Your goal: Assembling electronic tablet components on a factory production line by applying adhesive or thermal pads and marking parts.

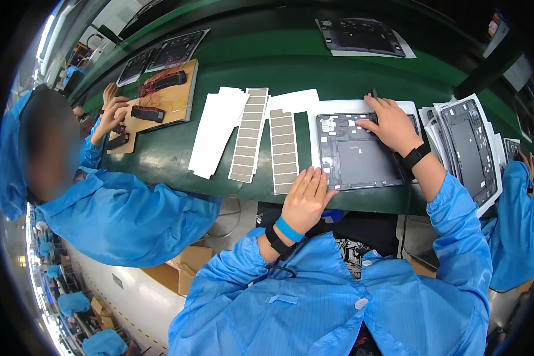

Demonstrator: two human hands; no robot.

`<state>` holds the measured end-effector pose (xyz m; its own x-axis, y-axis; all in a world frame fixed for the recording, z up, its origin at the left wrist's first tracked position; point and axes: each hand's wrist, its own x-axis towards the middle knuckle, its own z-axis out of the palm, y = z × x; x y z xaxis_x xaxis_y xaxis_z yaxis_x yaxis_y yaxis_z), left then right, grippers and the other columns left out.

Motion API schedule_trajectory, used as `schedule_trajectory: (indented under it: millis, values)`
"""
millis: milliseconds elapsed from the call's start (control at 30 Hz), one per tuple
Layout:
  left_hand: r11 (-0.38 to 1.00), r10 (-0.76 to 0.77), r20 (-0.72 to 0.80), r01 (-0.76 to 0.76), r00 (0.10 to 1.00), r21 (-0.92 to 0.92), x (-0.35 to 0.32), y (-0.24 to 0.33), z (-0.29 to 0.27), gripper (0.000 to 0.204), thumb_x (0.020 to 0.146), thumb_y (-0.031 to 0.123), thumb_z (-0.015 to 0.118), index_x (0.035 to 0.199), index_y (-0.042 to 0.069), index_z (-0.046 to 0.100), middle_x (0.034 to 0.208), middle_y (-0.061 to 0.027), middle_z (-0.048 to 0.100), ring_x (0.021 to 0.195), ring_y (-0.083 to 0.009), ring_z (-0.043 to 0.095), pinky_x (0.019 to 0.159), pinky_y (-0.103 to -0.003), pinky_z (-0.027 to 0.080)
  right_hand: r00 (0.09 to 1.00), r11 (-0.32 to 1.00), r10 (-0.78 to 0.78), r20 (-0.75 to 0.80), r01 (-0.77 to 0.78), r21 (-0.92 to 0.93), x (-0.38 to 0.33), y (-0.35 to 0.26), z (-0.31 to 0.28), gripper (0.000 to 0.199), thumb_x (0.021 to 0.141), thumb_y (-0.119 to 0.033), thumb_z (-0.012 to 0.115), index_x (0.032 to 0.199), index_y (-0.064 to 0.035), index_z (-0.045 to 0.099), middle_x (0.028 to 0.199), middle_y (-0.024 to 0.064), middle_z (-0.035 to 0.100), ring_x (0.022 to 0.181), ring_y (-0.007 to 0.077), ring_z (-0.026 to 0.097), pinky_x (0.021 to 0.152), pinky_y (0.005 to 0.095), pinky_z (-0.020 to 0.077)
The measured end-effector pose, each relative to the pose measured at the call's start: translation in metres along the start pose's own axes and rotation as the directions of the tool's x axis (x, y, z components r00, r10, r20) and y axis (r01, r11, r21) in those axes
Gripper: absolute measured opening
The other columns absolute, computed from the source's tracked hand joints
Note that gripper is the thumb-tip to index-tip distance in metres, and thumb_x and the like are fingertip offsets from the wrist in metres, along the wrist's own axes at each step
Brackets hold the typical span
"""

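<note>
A dark grey tablet back housing lies on a white sheet in front of me, with small white and silver patches along its upper part. My left hand rests on its lower left corner, fingers stretched flat. My right hand lies over its upper right part, thumb apart from the straight fingers. A short dark tip shows beyond those fingertips; whether the hand touches it, I cannot tell. Left of the housing lie a strip of grey-beige rectangular pads on white backing and a second pad strip.
White paper sheets lie left of the strips. More housings are stacked on my right, and another housing lies at the back. A co-worker's hand is by a wooden board with black wired parts. Another person sits far right.
</note>
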<state>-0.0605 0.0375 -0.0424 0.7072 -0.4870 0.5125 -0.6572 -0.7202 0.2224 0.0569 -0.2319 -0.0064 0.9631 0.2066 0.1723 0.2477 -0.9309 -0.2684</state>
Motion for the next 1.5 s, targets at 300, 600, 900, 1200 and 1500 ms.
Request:
schedule_trajectory:
  millis: [300,600,900,1200,1500]
  values:
    - [0.955,-0.293,0.174,0.296,0.940,0.011,0.034,-0.050,-0.049,0.055,0.085,0.019,0.070,0.133,0.002,0.050,0.135,-0.0187,0.051,0.123,-0.0401,0.049,0.101,-0.045,0.043,0.981,0.492,0.196,0.005,-0.103,0.865,-0.052,-0.037,-0.100,0.034,0.104,-0.027,0.044,0.115,-0.0003,0.063,0.076,0.0064,0.066,0.068,0.0112,0.058,0.070,0.0252,0.0463]
    - [0.998,-0.022,0.562,-0.018,0.827,0.065,-0.002,-0.079,-0.091,0.064,0.081,0.003,0.061,0.142,0.014,0.046,0.149,-0.0147,0.039,0.137,-0.0418,0.035,0.108,-0.047,0.038,0.973,0.965,0.084,0.213,-0.133,0.226,-0.131,-0.063,-0.028,0.052,0.091,-0.021,0.063,0.139,-0.0131,0.048,0.144,0.0083,0.049,0.139,0.0358,0.034,0.115,0.0503,0.0210]
    - [0.968,-0.219,0.317,0.246,0.923,-0.045,-0.001,-0.021,-0.041,0.057,0.087,0.014,0.064,0.140,0.005,0.046,0.142,-0.0238,0.042,0.127,-0.0436,0.045,0.106,-0.045,0.039,0.997,0.975,0.063,0.050,-0.072,0.210,-0.131,-0.057,-0.008,0.046,0.090,-0.020,0.063,0.135,-0.0115,0.053,0.139,0.0064,0.054,0.137,0.0341,0.039,0.114,0.0483,0.0251]
    - [0.938,-0.303,0.241,0.334,0.922,-0.097,-0.020,-0.033,-0.032,0.055,0.088,0.030,0.064,0.138,0.013,0.052,0.141,-0.0191,0.044,0.134,-0.0395,0.039,0.108,-0.056,0.031,0.925,0.456,0.361,-0.120,-0.063,0.887,-0.124,-0.067,-0.011,0.051,0.106,-0.037,0.035,0.125,0.0034,0.060,0.081,0.0046,0.058,0.073,0.0099,0.052,0.070,0.0244,0.0446]
    - [0.970,-0.238,0.183,0.243,0.954,-0.006,-0.034,-0.031,-0.033,0.049,0.084,0.027,0.069,0.130,0.011,0.059,0.138,-0.0175,0.047,0.132,-0.0387,0.042,0.109,-0.056,0.031,0.925,0.213,0.252,0.284,-0.340,0.916,-0.055,-0.154,0.030,0.027,0.098,-0.024,0.057,0.102,0.0011,0.068,0.068,0.0010,0.061,0.055,0.0058,0.051,0.050,0.0233,0.0407]
